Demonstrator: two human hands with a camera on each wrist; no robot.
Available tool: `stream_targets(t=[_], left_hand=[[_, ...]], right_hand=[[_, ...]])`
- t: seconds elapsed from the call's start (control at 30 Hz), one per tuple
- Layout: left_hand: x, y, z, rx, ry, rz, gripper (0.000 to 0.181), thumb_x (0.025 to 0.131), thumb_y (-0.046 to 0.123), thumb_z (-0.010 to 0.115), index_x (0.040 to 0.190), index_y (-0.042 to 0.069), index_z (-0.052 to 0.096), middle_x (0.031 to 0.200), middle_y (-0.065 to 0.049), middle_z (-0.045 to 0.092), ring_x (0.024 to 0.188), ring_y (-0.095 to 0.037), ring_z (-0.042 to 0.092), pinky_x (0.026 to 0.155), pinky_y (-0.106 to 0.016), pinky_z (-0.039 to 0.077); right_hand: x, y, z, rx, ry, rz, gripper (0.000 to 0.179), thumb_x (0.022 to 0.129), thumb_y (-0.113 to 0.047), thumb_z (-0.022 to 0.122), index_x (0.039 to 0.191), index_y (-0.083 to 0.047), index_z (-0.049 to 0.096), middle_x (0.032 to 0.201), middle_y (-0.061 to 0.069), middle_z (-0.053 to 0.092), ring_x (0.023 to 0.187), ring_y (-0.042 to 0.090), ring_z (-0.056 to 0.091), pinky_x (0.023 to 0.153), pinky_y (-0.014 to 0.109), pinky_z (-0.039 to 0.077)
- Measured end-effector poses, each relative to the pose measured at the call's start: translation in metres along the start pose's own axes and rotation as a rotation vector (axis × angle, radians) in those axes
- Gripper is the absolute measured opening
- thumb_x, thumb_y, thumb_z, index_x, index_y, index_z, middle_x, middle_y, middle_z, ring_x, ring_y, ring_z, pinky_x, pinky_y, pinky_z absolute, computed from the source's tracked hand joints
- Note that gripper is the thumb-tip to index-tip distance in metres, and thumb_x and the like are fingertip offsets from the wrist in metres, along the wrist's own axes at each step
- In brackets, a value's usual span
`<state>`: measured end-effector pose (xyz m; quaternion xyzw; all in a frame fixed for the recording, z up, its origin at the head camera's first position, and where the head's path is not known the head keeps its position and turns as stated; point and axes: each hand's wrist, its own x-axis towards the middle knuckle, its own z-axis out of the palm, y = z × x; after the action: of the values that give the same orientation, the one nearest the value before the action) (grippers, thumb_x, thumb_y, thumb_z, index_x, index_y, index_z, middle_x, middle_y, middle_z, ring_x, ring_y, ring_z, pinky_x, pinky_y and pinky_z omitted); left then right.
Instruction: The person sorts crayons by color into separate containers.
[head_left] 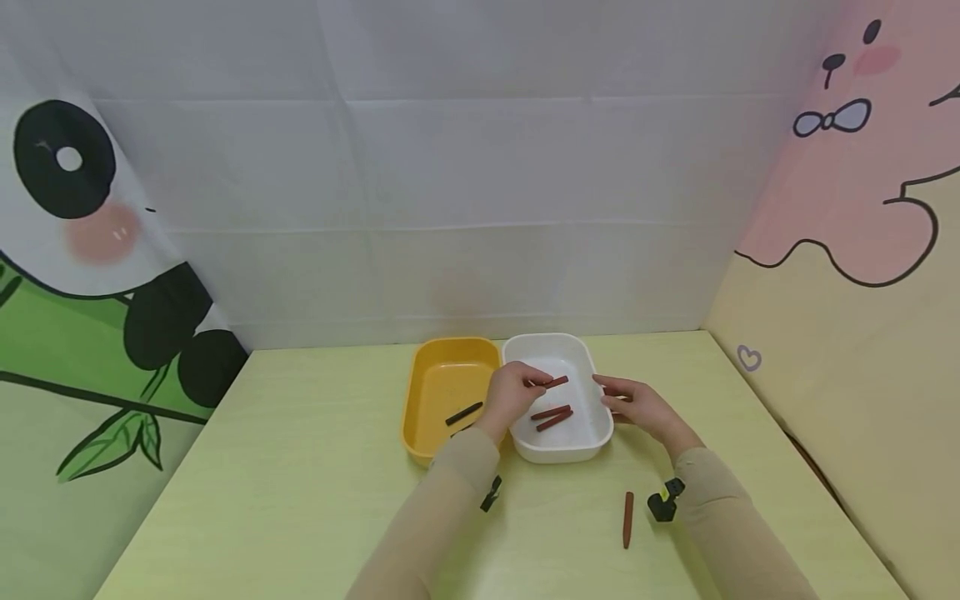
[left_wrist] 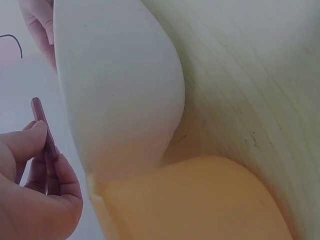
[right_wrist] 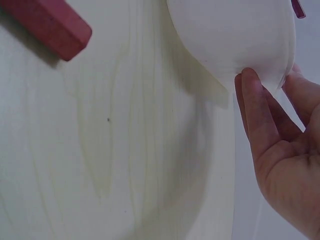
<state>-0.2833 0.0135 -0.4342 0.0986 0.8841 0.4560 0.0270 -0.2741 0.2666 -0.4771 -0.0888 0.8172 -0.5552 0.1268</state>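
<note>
My left hand [head_left: 512,400] pinches a reddish-brown crayon [head_left: 557,382] between thumb and fingers, over the white tray [head_left: 558,455]. In the left wrist view, the same crayon [left_wrist: 37,107] points up out of the fingertips. Two more reddish-brown crayons [head_left: 552,412] lie side by side on the tray's floor. At the tray's right side, my right hand [head_left: 643,407] holds the rim, with fingertips against the outer wall in the right wrist view. Another reddish-brown crayon [head_left: 627,520] lies on the table, nearer to me, beside the right forearm.
A yellow tray [head_left: 429,354] stands against the white tray's left side. Inside it lies a black crayon [head_left: 464,413], and a second dark one is partly hidden by the left wrist. Walls of printed cloth [head_left: 465,275] border the pale wooden table [head_left: 315,467].
</note>
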Motion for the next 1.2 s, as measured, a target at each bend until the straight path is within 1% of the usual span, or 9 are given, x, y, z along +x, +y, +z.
stream_targets(t=[0.23,0.47,0.67,0.8,0.9,1.0,1.07,1.2], left_hand=[[0.003,0.002,0.004,0.051,0.024,0.013,0.014,0.090,0.006,0.073,0.100,0.013,0.081,0.088,0.005,0.068,0.081,-0.013,0.056,0.074,-0.024,0.051],[0.005,-0.001,0.006,0.055,0.028,0.011,0.014,0.090,0.006,0.073,0.098,0.014,0.081,0.088,0.005,0.067,0.081,-0.012,0.055,0.076,-0.024,0.050],[0.009,-0.005,0.010,0.074,0.047,0.039,0.015,0.089,0.005,0.073,0.097,0.015,0.081,0.090,0.005,0.068,0.079,-0.011,0.055,0.072,-0.023,0.049],[0.010,-0.007,0.012,0.071,0.068,0.049,0.016,0.089,0.005,0.073,0.101,0.014,0.081,0.093,0.002,0.068,0.080,-0.013,0.056,0.071,-0.024,0.050],[0.010,-0.008,0.012,0.070,0.092,0.074,0.019,0.089,0.006,0.074,0.106,0.011,0.079,0.098,-0.001,0.069,0.085,-0.017,0.060,0.075,-0.027,0.053],[0.010,-0.009,0.013,0.054,0.099,0.079,0.022,0.089,0.007,0.074,0.111,0.010,0.077,0.105,-0.005,0.070,0.093,-0.021,0.062,0.082,-0.030,0.054],[0.010,-0.009,0.013,0.037,0.095,0.064,0.023,0.090,0.008,0.074,0.112,0.010,0.076,0.108,-0.005,0.069,0.096,-0.022,0.062,0.085,-0.031,0.054],[0.009,-0.009,0.015,0.008,0.093,0.034,0.022,0.090,0.010,0.074,0.112,0.011,0.077,0.106,-0.002,0.069,0.096,-0.020,0.061,0.085,-0.030,0.053]], right_hand=[[0.002,0.004,-0.001,0.033,-0.002,-0.009,0.048,0.103,-0.012,0.055,0.148,0.001,0.043,0.147,0.029,0.042,0.120,0.036,0.055,0.088,0.037,0.056],[0.002,0.004,-0.001,0.019,-0.004,-0.018,0.049,0.103,-0.012,0.055,0.148,0.001,0.043,0.147,0.030,0.041,0.121,0.038,0.055,0.089,0.037,0.056],[0.002,0.003,0.000,0.017,-0.005,-0.022,0.048,0.103,-0.011,0.055,0.148,0.002,0.042,0.147,0.030,0.041,0.121,0.039,0.054,0.089,0.037,0.056],[0.002,0.003,0.001,0.021,-0.011,-0.020,0.049,0.103,-0.012,0.054,0.148,0.002,0.042,0.146,0.030,0.042,0.119,0.037,0.056,0.089,0.037,0.056],[0.003,0.004,0.002,0.024,-0.014,-0.025,0.049,0.103,-0.012,0.055,0.148,0.003,0.041,0.145,0.031,0.042,0.119,0.037,0.056,0.088,0.037,0.056],[0.004,0.004,0.002,0.027,-0.013,-0.032,0.049,0.103,-0.011,0.055,0.148,0.003,0.041,0.146,0.031,0.042,0.120,0.039,0.055,0.089,0.038,0.056],[0.004,0.004,0.001,0.024,-0.015,-0.036,0.049,0.103,-0.012,0.055,0.148,0.004,0.041,0.146,0.032,0.041,0.120,0.039,0.055,0.089,0.038,0.056],[0.002,0.004,0.000,0.024,-0.008,-0.027,0.049,0.103,-0.012,0.055,0.148,0.002,0.042,0.146,0.030,0.041,0.120,0.038,0.055,0.089,0.038,0.056]])
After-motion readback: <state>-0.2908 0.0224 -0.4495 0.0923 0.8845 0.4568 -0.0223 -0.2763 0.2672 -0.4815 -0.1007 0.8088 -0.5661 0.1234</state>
